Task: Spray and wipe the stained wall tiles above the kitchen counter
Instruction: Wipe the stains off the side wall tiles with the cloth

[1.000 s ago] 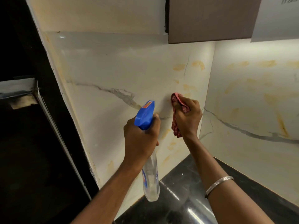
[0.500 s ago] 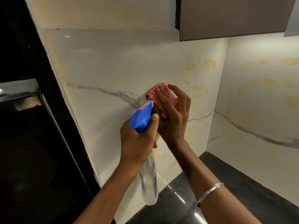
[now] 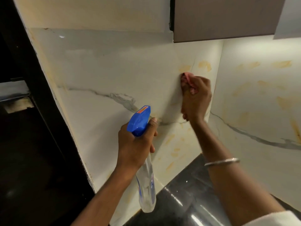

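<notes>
glossy marble-look tiles, plastic bottle, cloth rag
the glossy, yellow-stained white wall tiles (image 3: pixel 114 75) and polished black stone counter (image 3: pixel 187 198) shine; clear plastic spray bottle with blue head (image 3: pixel 145 190); soft pink cloth (image 3: pixel 187 80); shiny metal bangle (image 3: pixel 223 161).

Clear spray bottle (image 3: pixel 146 190) with blue trigger head, upright, red cloth (image 3: pixel 187 82) bunched against yellow-stained marble wall tiles (image 3: pixel 114 75)
</notes>
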